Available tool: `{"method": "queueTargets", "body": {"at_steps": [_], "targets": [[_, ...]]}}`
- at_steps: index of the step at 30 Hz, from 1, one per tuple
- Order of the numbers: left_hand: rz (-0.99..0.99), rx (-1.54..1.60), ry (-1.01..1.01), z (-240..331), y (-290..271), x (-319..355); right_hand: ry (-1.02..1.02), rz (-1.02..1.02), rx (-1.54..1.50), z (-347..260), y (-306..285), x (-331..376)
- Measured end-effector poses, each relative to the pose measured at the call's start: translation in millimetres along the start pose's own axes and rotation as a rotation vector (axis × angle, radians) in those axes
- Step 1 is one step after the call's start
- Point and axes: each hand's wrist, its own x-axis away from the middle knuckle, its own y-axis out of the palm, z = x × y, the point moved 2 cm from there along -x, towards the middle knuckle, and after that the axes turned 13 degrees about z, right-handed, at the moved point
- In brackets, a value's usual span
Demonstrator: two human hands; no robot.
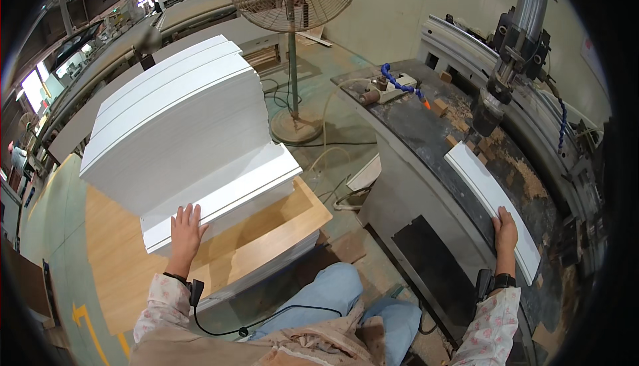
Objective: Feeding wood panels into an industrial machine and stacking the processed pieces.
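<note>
My left hand lies with its fingers stretched out over the near edge of a low stack of white boards. Directly behind it rises a much taller stack of white boards. Over at the machine, my right hand is closed on the outer edge of a single long white board with a groove along it. That board rests on the dark machine table. Its far end is close to the machine's spindle head; whether they touch, I cannot tell.
Both stacks stand on a wood-coloured panel. A caged pedestal fan is at the far middle. On the machine table are a blue jointed hose, wood chips and small blocks. Cables and hoses run over the floor between stack and machine.
</note>
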Motion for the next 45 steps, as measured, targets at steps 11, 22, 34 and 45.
{"method": "queueTargets", "body": {"at_steps": [11, 22, 34, 45], "targets": [[0.110, -0.007, -0.007, -34, 11, -6, -0.020, 0.071, -0.054, 4, 0, 9], [0.303, 0.218, 0.144, 18, 26, -8, -0.062, 0.171, 0.072, 5, -4, 12], [0.245, 1.221, 0.788, 421, -60, -78, 0.047, 0.162, 0.082, 33, -13, 26], [0.191, 1.005, 1.147, 681, -103, -93, 0.410, -0.016, -0.046, 64, -199, 203]]}}
